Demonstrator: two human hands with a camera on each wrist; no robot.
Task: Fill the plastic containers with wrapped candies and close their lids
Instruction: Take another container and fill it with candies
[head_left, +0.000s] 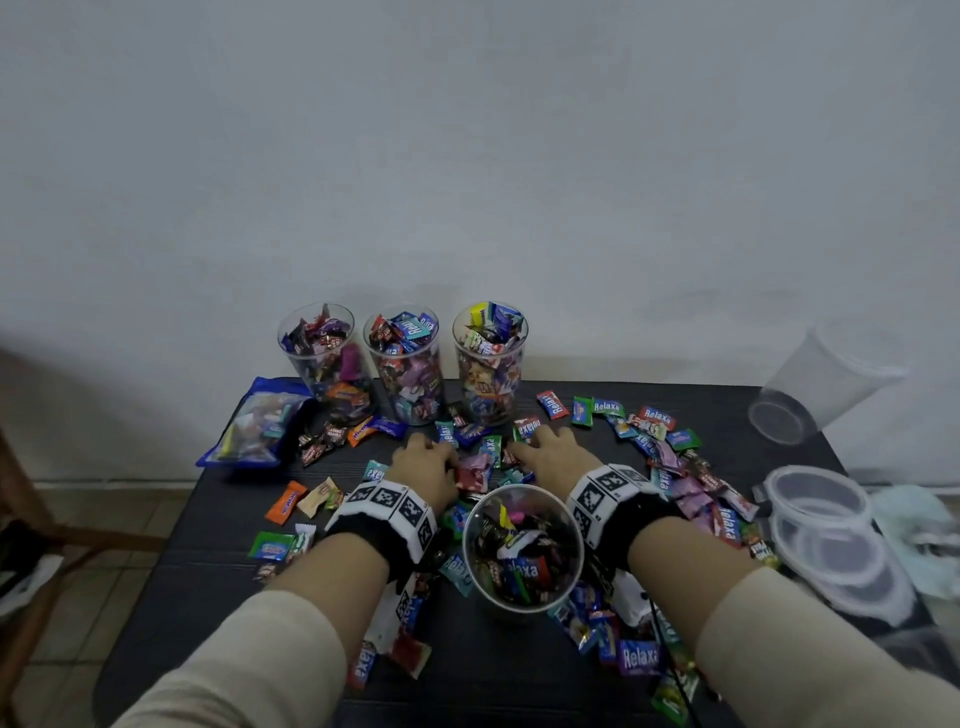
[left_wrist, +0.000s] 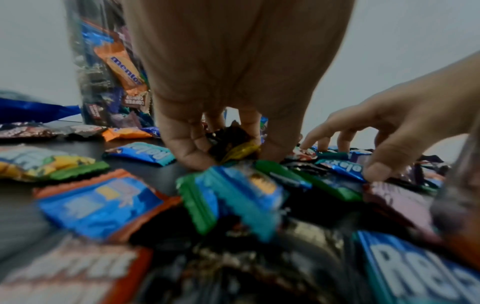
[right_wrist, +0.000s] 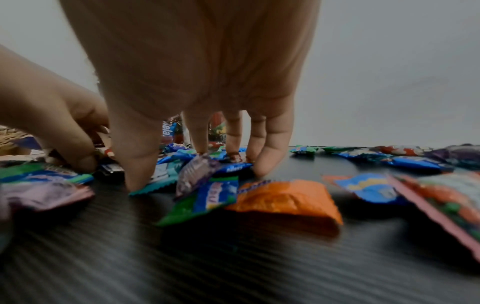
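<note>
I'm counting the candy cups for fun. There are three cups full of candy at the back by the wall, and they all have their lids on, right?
Almost. The three filled containers do stand at the back by the wall, but the head view shows them open; the lids lie stacked at the table's right edge.

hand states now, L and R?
Left hand: gripping candies.
Right hand: open, fingertips pressing candies on the table.
</note>
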